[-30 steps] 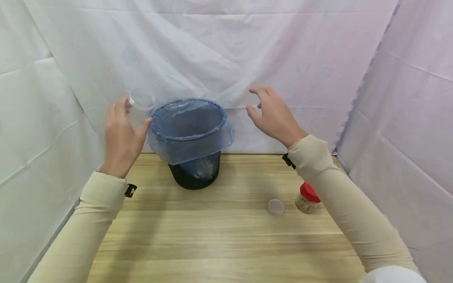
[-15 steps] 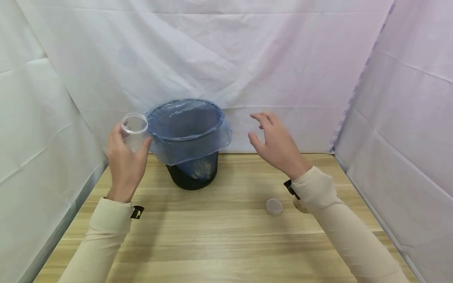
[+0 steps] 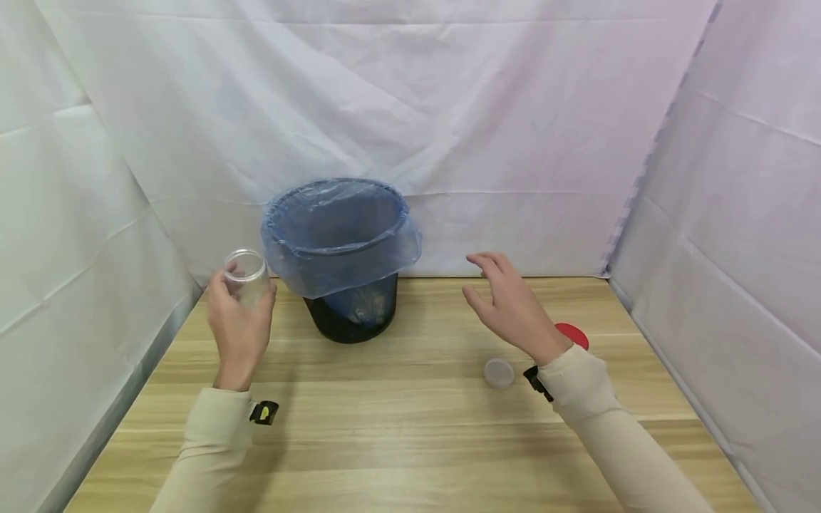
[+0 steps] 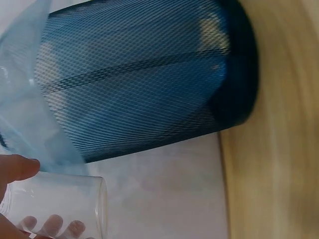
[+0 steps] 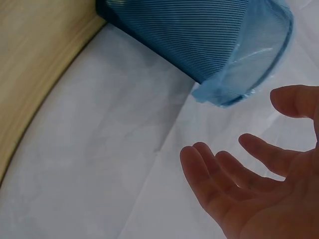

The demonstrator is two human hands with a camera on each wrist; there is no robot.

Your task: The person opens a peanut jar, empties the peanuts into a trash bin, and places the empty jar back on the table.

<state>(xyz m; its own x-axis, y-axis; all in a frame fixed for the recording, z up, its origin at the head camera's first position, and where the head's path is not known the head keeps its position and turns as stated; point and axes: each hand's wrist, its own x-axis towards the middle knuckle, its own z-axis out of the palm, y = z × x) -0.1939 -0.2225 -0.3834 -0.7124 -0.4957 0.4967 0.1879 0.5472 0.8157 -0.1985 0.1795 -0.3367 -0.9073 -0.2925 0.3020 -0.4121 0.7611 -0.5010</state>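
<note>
My left hand [image 3: 240, 331] grips a clear plastic jar [image 3: 249, 279], its open mouth upward, to the left of the trash can. In the left wrist view the thumb and fingertips wrap the see-through jar [image 4: 60, 199], and no contents show in it. My right hand [image 3: 513, 306] is raised above the table with fingers spread and loosely bent, holding nothing; its palm side shows in the right wrist view. Near its wrist a red lid [image 3: 571, 335] shows, partly covered by the forearm. A small translucent round lid [image 3: 498, 373] lies on the table just below the right hand.
A black mesh trash can [image 3: 349, 317] stands at the back of the wooden table [image 3: 385, 427]. Its blue plastic bag [image 3: 340, 267] folds over the rim and hangs down outside. White cloth walls [image 3: 513, 107] enclose the back and both sides.
My left hand has come down and toward me with the jar, from beside the bag's rim to lower left of it. My right hand has also lowered, still holding nothing.
</note>
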